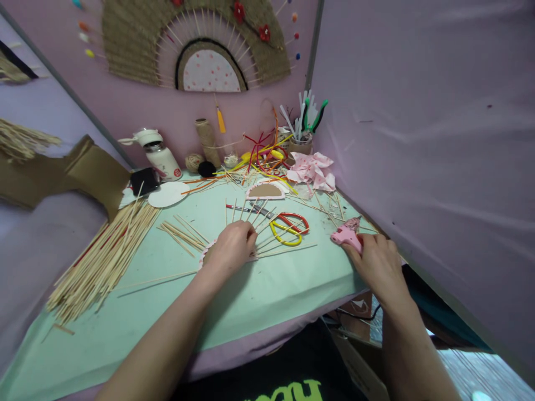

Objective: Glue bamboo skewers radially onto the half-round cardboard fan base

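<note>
My right hand [378, 262] is closed around the handle of a pink hot glue gun [346, 235] at the table's right edge, its nozzle pointing away from me. My left hand [234, 242] rests with curled fingers on a half-round cardboard piece [207, 253] with a pink-and-white rim, mostly covered by the hand. Thin wooden sticks [267, 227] fan out from that piece. What the left fingertips pinch, if anything, is hidden. Just beyond the sticks lie scissors [288, 229] with red and yellow handles, and a red pen [234, 208].
A big stick bundle [104, 256] lies left, near a white disc [169, 194] and a bottle [161, 159]. At the back are a second half-round piece [265, 191], pink cloth [312, 171], twine [205, 139] and a cup [300, 146] with pliers. A finished fan [134, 50] hangs on the wall.
</note>
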`<state>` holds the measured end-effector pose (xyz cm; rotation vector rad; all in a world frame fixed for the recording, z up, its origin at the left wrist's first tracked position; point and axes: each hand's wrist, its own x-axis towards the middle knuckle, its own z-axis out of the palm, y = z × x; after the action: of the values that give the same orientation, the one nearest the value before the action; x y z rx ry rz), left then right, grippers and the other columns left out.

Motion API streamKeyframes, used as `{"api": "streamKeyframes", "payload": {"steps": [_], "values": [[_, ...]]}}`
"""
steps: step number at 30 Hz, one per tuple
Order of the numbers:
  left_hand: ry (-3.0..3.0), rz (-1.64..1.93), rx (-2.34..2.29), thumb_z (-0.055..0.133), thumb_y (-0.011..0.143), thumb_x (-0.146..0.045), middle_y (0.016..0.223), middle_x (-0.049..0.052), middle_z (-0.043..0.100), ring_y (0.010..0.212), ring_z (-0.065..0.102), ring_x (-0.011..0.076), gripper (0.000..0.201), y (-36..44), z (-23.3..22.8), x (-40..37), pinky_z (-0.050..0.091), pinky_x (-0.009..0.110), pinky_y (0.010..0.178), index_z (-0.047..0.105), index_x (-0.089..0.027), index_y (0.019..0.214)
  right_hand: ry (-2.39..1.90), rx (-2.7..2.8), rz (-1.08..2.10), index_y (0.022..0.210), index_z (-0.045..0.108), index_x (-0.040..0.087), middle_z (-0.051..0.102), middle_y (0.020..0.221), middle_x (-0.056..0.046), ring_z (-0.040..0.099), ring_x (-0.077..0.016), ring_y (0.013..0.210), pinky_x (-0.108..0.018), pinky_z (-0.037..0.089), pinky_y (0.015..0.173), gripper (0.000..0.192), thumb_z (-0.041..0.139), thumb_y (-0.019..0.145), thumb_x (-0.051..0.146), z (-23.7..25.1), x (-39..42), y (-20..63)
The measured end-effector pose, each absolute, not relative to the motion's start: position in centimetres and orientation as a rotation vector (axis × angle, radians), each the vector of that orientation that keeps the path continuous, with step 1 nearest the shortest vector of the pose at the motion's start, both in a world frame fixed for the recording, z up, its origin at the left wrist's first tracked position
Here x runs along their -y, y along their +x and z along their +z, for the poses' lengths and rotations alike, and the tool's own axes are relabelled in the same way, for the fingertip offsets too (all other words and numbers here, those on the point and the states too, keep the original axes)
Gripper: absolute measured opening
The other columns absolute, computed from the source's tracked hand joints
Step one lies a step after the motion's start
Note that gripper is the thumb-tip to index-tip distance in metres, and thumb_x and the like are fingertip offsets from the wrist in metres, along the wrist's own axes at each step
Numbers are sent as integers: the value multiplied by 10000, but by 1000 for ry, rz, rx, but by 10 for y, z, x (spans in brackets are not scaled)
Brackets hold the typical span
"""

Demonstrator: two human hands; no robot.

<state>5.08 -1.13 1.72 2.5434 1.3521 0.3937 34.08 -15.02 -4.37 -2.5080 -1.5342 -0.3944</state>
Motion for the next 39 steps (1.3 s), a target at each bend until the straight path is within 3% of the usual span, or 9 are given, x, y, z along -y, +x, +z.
{"api": "streamKeyframes", "payload": {"steps": [5,9,15,19,24,30,39], "values": [[2279,579,-1429,493,888,-278,763,12,681,716,601,177,153,34,28,16,423,288,669,596,-213,795,-2551,1412,-342,1091,682,117,651,1029,-216,570,-360,938,-452,435,736,459,414,966,469,-35,153,341],[2079,794,-1431,522,868,-341,726,-12,665,673,580,153,156,20,25,16,432,274,666,588,-214,804,-2302,1304,-220,1108,664,146,669,1023,-189,590,-329,934,-441,452,776,518,352,969,535,-20,161,342],[1824,897,-1372,543,849,-382,717,-17,649,660,577,141,178,9,3,11,434,262,623,592,-211,841,-1967,1018,221,1033,685,182,674,858,-97,570,-215,680,-353,466,642,639,387,895,730,3,166,319],[1747,891,-1330,545,848,-380,675,-20,641,617,576,137,174,9,-4,12,438,258,586,584,-211,828,-1772,1057,462,989,691,196,667,863,-75,568,-190,692,-301,476,588,567,453,884,699,5,157,286],[1705,897,-1329,555,840,-377,631,-29,627,573,570,132,173,10,-4,16,442,257,570,584,-211,799,-1648,1337,755,931,678,201,577,693,-16,516,-165,599,-279,444,539,491,432,934,625,12,143,245],[1684,904,-1323,544,837,-348,610,-39,617,560,565,128,147,9,-8,14,440,252,577,582,-208,818,-1639,1573,758,888,651,202,636,758,-41,544,-178,640,-301,430,612,463,376,973,564,17,131,228],[1709,893,-1328,529,827,-306,594,-36,608,582,573,136,113,10,-12,13,429,253,591,588,-209,820,-1683,1673,793,806,588,226,564,661,-19,540,-194,653,-300,399,615,445,340,985,549,16,126,224]]}}
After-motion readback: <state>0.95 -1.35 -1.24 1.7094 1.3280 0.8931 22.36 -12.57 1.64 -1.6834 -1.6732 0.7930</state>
